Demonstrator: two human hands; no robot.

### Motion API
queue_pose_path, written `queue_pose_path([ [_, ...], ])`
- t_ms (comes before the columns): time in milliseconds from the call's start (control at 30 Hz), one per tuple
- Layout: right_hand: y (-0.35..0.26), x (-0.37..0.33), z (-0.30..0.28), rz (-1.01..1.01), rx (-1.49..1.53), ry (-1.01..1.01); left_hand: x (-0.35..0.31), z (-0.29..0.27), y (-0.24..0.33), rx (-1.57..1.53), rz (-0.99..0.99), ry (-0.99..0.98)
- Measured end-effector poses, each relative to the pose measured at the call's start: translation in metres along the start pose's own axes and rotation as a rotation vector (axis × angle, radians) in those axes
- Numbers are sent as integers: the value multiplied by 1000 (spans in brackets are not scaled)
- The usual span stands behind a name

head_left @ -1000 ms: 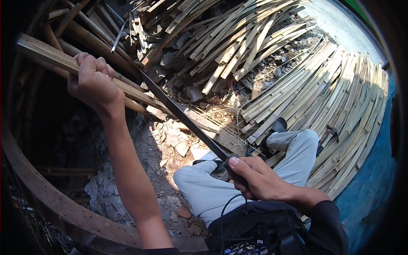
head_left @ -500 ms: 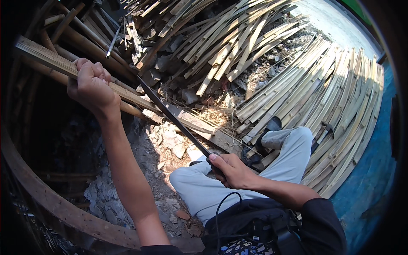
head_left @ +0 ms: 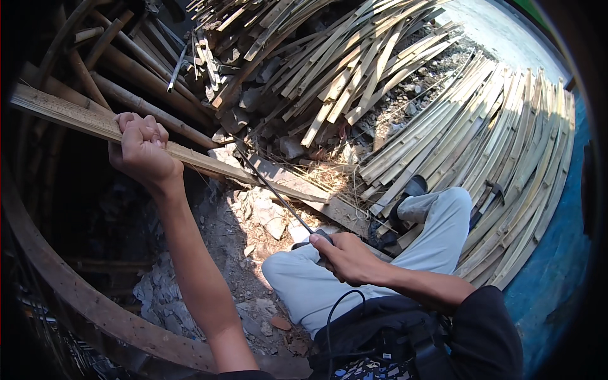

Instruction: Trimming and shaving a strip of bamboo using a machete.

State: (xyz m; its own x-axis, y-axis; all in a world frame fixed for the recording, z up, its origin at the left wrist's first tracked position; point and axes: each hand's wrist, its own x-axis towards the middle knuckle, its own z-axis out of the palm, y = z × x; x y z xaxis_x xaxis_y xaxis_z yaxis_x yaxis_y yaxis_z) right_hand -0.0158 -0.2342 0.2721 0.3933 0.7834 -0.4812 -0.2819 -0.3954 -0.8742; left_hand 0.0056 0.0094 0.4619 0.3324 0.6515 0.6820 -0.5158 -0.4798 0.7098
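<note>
My left hand [head_left: 144,149] is closed round a long split bamboo strip [head_left: 63,113], which slants from the upper left down toward the middle. The strip's lower end lies over a wooden plank [head_left: 347,214] on the ground. In front of my lap, my right hand [head_left: 348,258] grips the dark handle of a long knife [head_left: 278,197]. Its narrow blade points up and left, crossing the strip near its lower part; whether it touches the strip, I cannot tell. The blade shows almost edge-on.
Many bamboo strips [head_left: 500,152] fan out at the right, with a hammer-like tool [head_left: 491,197] on them. Another strip pile [head_left: 335,60] lies ahead. Thick bamboo poles [head_left: 120,66] fill the upper left. A curved rim [head_left: 95,310] runs along the lower left; rubble [head_left: 266,218] covers the ground.
The knife blade has turned from showing its broad side to nearly edge-on, and its tip sits lower and farther right. The strip's upper end has dropped slightly leftward, still in my left hand.
</note>
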Motion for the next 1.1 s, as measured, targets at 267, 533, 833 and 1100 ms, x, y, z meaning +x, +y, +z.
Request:
queue_pose_path([
  [267,17,26,17,-249,-73,137,-1,7,0,-22,17,-47],
  [533,13,45,14,-287,-84,107,17,-38,0,-52,-46,-85],
  [833,45,82,27,-109,-124,95,32,-79,-12,-42,-33,-91],
  [1100,92,134,36,-100,-63,97,34,-104,-10,-18,-75,-76],
])
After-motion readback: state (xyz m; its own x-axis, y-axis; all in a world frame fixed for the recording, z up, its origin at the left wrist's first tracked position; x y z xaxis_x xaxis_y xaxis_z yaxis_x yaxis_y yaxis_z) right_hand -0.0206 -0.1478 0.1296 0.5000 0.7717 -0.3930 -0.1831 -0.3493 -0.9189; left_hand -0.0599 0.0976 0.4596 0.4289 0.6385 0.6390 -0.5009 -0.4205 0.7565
